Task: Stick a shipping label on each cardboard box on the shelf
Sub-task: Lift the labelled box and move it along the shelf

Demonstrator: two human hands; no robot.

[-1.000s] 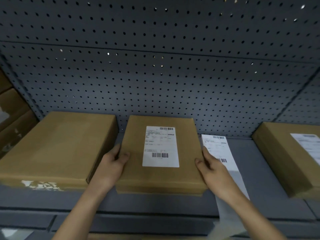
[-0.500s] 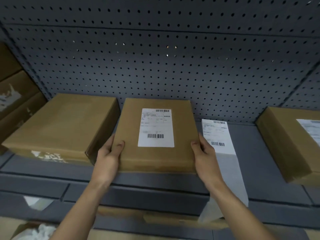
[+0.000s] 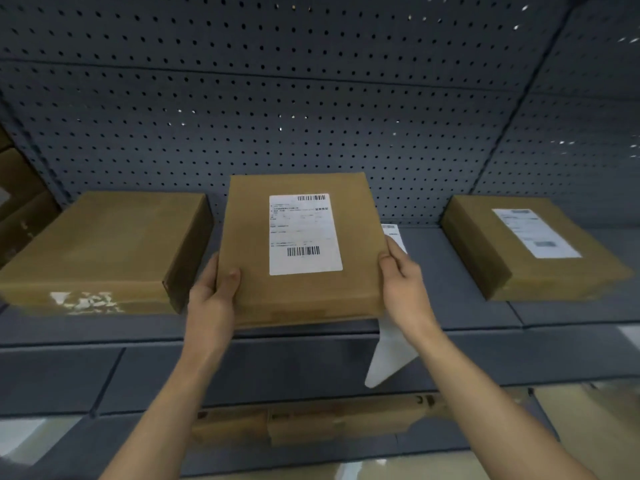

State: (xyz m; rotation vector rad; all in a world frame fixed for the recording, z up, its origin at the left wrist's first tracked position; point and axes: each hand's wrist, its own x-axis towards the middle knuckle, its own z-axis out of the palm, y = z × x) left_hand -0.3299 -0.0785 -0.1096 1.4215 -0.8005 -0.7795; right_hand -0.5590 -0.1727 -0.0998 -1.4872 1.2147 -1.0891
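Note:
A flat cardboard box (image 3: 353,289) with a white shipping label (image 3: 304,233) on its top sits in the middle of the grey shelf (image 3: 467,306). My left hand (image 3: 213,296) grips its near left corner, thumb on top. My right hand (image 3: 401,285) grips its near right edge. A strip of label sheet (image 3: 391,351) lies under my right hand and hangs over the shelf's front edge. To the left is a larger box (image 3: 104,244) with no label on top. A third box (image 3: 519,251) at the right carries a label (image 3: 535,232).
A grey pegboard wall (image 3: 311,98) backs the shelf. More cardboard boxes (image 3: 17,202) are stacked at the far left. Below the shelf edge lie flat cardboard pieces (image 3: 311,420).
The middle box has shifted right and slightly forward, now covering most of the label strip. Both hands kept hold of it. The view has dropped, showing more of the shelf below.

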